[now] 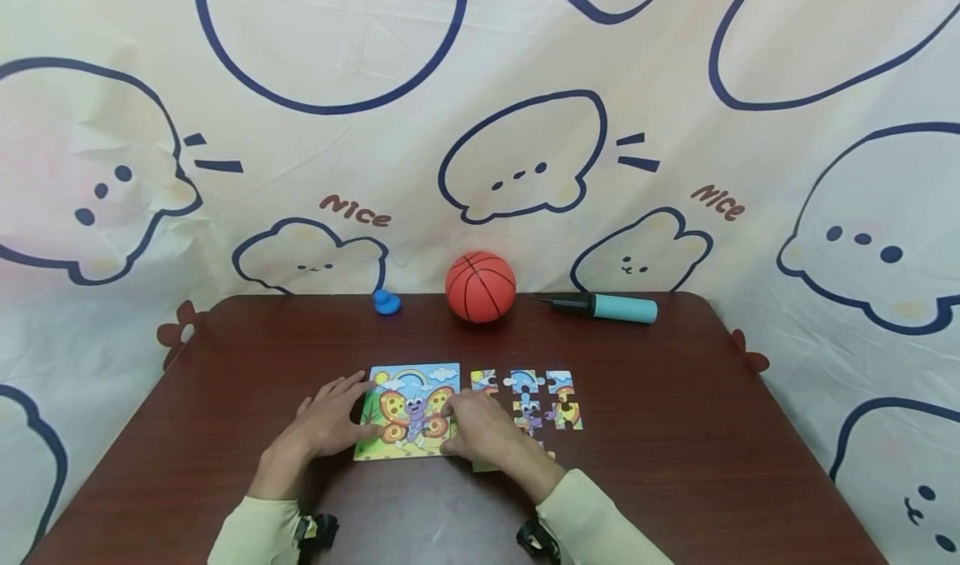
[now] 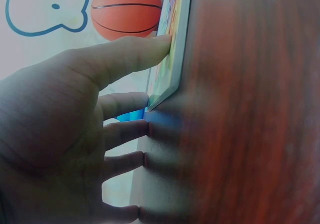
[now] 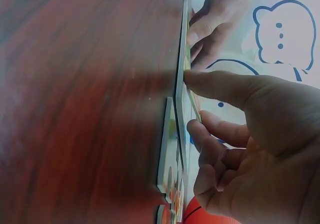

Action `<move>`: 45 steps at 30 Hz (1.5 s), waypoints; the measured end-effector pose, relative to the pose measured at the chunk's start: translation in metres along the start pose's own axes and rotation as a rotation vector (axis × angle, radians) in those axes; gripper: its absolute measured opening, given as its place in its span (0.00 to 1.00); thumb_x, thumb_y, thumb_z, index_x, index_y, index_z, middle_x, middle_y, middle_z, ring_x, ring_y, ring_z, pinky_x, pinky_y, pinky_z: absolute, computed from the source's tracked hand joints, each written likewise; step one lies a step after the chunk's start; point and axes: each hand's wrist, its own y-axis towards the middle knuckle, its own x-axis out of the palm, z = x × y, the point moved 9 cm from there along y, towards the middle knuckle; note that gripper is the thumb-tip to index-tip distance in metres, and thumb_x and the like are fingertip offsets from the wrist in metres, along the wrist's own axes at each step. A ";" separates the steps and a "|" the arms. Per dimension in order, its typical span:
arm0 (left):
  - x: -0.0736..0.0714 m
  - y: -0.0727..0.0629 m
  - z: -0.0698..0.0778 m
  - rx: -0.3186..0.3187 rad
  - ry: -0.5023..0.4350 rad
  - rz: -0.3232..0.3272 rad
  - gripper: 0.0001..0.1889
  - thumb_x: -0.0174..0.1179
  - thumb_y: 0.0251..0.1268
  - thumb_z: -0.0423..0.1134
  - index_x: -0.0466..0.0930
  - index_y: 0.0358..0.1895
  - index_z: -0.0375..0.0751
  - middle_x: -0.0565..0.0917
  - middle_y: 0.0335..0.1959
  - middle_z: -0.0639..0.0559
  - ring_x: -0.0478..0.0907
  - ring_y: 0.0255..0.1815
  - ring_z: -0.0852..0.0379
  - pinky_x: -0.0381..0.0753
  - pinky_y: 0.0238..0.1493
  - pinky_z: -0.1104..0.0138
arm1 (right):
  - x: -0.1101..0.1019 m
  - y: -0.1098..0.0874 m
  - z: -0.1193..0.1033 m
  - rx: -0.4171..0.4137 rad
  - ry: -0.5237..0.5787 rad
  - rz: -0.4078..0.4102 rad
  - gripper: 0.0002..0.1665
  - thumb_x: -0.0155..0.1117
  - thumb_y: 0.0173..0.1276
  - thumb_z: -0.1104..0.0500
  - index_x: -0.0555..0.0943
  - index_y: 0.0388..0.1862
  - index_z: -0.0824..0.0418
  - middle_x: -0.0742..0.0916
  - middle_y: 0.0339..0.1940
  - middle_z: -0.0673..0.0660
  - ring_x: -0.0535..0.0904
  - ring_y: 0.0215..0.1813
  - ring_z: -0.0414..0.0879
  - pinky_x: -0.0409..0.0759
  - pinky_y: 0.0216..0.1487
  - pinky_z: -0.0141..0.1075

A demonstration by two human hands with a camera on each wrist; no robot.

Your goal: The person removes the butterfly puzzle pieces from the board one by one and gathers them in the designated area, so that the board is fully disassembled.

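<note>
A butterfly picture sheet point(image 1: 415, 407) lies over a thin flat puzzle board point(image 3: 180, 103) on the table. At its left edge is my left hand point(image 1: 328, 422), the thumb resting on the picture and the other fingers spread, fairly straight, along the side. My right hand point(image 1: 483, 432) is at the right edge. In the right wrist view its thumb touches the board's edge, while curled fingertips hold a raised corner of the sheet point(image 3: 195, 102). Jigsaw pieces point(image 1: 527, 413) lie just right of the board, some hidden under the right hand and forearm.
Along the table's far edge are a small blue toy duck point(image 1: 387, 302), a red basketball point(image 1: 481, 287) and a teal and black hand pump point(image 1: 607, 307). A patterned cloth point(image 1: 517, 48) hangs behind the brown table point(image 1: 675, 448).
</note>
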 end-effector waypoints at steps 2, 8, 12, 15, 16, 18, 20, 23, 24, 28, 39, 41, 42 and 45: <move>0.000 0.000 -0.001 -0.001 0.000 0.001 0.45 0.68 0.50 0.62 0.66 0.71 0.45 0.59 0.76 0.37 0.52 0.74 0.31 0.50 0.65 0.28 | 0.000 0.001 0.000 -0.007 0.010 -0.003 0.26 0.80 0.49 0.50 0.84 0.46 0.57 0.84 0.38 0.49 0.74 0.36 0.38 0.77 0.41 0.32; -0.001 0.001 0.001 0.008 0.000 0.005 0.45 0.67 0.49 0.64 0.67 0.70 0.45 0.59 0.75 0.37 0.53 0.73 0.30 0.51 0.64 0.28 | -0.003 0.000 0.006 0.001 0.046 -0.006 0.25 0.78 0.48 0.52 0.84 0.47 0.55 0.83 0.40 0.48 0.74 0.37 0.38 0.77 0.41 0.32; -0.001 0.001 0.001 0.007 0.000 0.004 0.45 0.68 0.49 0.63 0.67 0.70 0.45 0.59 0.75 0.37 0.53 0.73 0.30 0.51 0.64 0.28 | -0.011 -0.006 0.013 -0.010 0.051 0.006 0.25 0.77 0.50 0.50 0.83 0.49 0.52 0.83 0.43 0.47 0.76 0.43 0.39 0.77 0.49 0.40; -0.001 0.000 0.000 0.004 -0.001 0.004 0.45 0.68 0.49 0.63 0.67 0.70 0.45 0.59 0.75 0.37 0.53 0.73 0.30 0.51 0.64 0.28 | -0.018 -0.012 0.023 -0.001 0.065 0.016 0.25 0.76 0.52 0.48 0.81 0.49 0.50 0.80 0.44 0.46 0.75 0.43 0.39 0.76 0.50 0.43; -0.001 0.000 0.000 0.004 -0.001 0.005 0.45 0.68 0.49 0.63 0.67 0.70 0.45 0.59 0.75 0.37 0.53 0.73 0.30 0.51 0.64 0.28 | -0.020 -0.014 0.027 0.001 0.069 0.017 0.25 0.76 0.52 0.48 0.81 0.50 0.49 0.79 0.43 0.46 0.75 0.42 0.40 0.75 0.48 0.42; -0.001 0.000 0.000 0.004 0.000 0.006 0.45 0.68 0.49 0.63 0.67 0.70 0.45 0.59 0.75 0.37 0.53 0.73 0.31 0.51 0.64 0.28 | -0.023 -0.018 0.034 0.009 0.083 0.016 0.24 0.75 0.54 0.48 0.81 0.50 0.49 0.78 0.43 0.46 0.74 0.40 0.40 0.75 0.44 0.40; -0.001 0.000 0.000 0.006 0.003 0.008 0.45 0.68 0.49 0.63 0.67 0.70 0.45 0.60 0.75 0.37 0.53 0.73 0.30 0.51 0.64 0.28 | -0.026 -0.022 0.042 0.017 0.089 0.021 0.24 0.74 0.54 0.48 0.80 0.50 0.48 0.78 0.43 0.46 0.73 0.39 0.40 0.73 0.43 0.39; -0.001 -0.001 0.000 0.008 0.002 0.008 0.45 0.68 0.48 0.64 0.67 0.70 0.45 0.60 0.75 0.36 0.53 0.73 0.30 0.51 0.63 0.27 | -0.028 -0.028 0.052 0.023 0.092 0.038 0.24 0.74 0.54 0.49 0.80 0.50 0.48 0.78 0.43 0.46 0.73 0.40 0.39 0.73 0.41 0.39; -0.001 -0.001 0.000 0.008 0.002 0.008 0.45 0.68 0.49 0.64 0.67 0.70 0.45 0.60 0.75 0.37 0.53 0.73 0.30 0.51 0.63 0.27 | -0.029 -0.030 0.056 0.026 0.087 0.045 0.24 0.74 0.53 0.49 0.80 0.50 0.48 0.77 0.43 0.45 0.73 0.40 0.39 0.72 0.42 0.39; 0.000 -0.001 -0.001 0.004 -0.004 0.005 0.45 0.68 0.49 0.63 0.67 0.70 0.46 0.59 0.75 0.37 0.53 0.73 0.30 0.51 0.64 0.27 | -0.030 -0.038 0.067 0.027 0.068 0.051 0.24 0.75 0.53 0.48 0.81 0.49 0.49 0.78 0.42 0.46 0.73 0.38 0.38 0.71 0.39 0.38; 0.000 0.001 0.000 0.017 0.000 0.003 0.45 0.67 0.49 0.64 0.66 0.70 0.46 0.59 0.75 0.37 0.53 0.73 0.30 0.52 0.63 0.27 | -0.043 -0.064 0.099 0.114 -0.002 0.029 0.23 0.75 0.53 0.47 0.81 0.48 0.47 0.79 0.44 0.45 0.74 0.44 0.39 0.69 0.45 0.45; 0.000 0.001 -0.001 0.016 0.000 0.004 0.46 0.67 0.49 0.65 0.66 0.70 0.46 0.59 0.75 0.37 0.53 0.73 0.30 0.51 0.63 0.27 | -0.047 -0.069 0.106 0.133 0.000 0.031 0.24 0.76 0.52 0.47 0.82 0.48 0.47 0.79 0.45 0.45 0.74 0.44 0.39 0.69 0.46 0.46; 0.000 0.001 -0.001 0.016 0.000 0.005 0.46 0.67 0.49 0.65 0.66 0.70 0.46 0.59 0.75 0.37 0.53 0.73 0.30 0.51 0.63 0.27 | -0.048 -0.071 0.109 0.140 0.000 0.031 0.24 0.76 0.52 0.47 0.81 0.48 0.47 0.79 0.45 0.45 0.74 0.44 0.39 0.69 0.46 0.46; 0.001 0.001 -0.002 0.016 -0.001 0.004 0.46 0.67 0.49 0.65 0.66 0.70 0.45 0.59 0.75 0.37 0.53 0.73 0.30 0.51 0.63 0.27 | -0.053 -0.079 0.117 0.149 -0.010 0.032 0.23 0.77 0.50 0.47 0.81 0.47 0.45 0.79 0.47 0.43 0.75 0.44 0.38 0.69 0.46 0.47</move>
